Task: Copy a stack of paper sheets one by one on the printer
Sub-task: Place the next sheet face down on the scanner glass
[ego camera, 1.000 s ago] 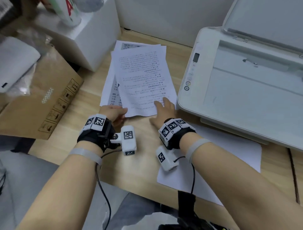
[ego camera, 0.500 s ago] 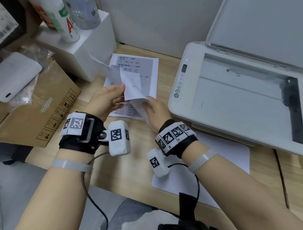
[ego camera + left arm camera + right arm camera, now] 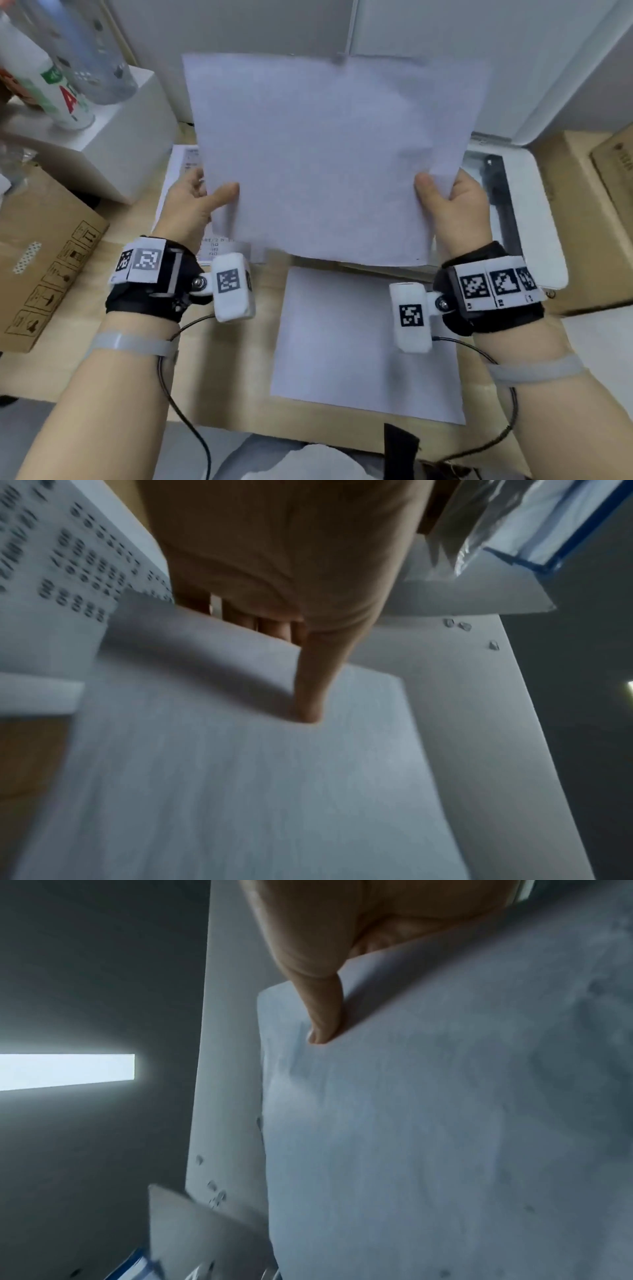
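Plainly, one sheet [image 3: 322,154] stands raised, blank side showing, above the printer [image 3: 534,219]; left hand [image 3: 191,209] and right hand [image 3: 459,205] pinch its lower edges, thumbs in front; left of the printer, the stack [image 3: 181,164] lies on the worktop [image 3: 239,359].

Printed sheet [image 3: 186,161] on the desk [image 3: 239,377], left of the printer: rows of digits, too blurred to read; "00" pairs are faintly legible below the left hand. Bottle [image 3: 51,92] on the white box: large red "A", rest unreadable. Cardboard box [image 3: 44,260]: handling pictograms, no legible words. Wrist bands carry square black-and-white code markers [image 3: 147,258].
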The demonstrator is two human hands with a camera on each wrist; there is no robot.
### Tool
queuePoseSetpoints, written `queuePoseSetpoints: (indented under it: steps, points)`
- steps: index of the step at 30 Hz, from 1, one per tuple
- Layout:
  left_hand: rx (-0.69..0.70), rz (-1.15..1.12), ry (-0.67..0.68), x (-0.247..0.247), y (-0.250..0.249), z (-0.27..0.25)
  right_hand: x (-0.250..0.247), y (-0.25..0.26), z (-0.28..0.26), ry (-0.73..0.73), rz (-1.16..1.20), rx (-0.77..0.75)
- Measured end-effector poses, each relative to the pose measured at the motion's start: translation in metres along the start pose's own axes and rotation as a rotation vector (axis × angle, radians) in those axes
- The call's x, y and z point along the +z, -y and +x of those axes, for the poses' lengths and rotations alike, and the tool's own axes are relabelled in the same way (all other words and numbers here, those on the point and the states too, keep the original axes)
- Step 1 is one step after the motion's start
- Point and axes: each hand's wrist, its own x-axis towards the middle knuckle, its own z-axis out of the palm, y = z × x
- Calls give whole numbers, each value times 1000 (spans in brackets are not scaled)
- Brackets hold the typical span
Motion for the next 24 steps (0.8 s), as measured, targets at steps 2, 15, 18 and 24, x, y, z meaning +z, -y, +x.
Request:
queuePoseSetpoints:
  steps: [2,15,18,24]
  points:
    - [-1,6,109,15,-7,1,-25,1,7,-105,31,-7]
    - [63,448,71,130,-4,20,-133,-46,18,-213,-558,164]
    - [70,585,100,139,3,19,-142,-61,15,-181,-703,172]
    - [145,788,177,138,11,19,-148,-66,12,-157,-795,141]
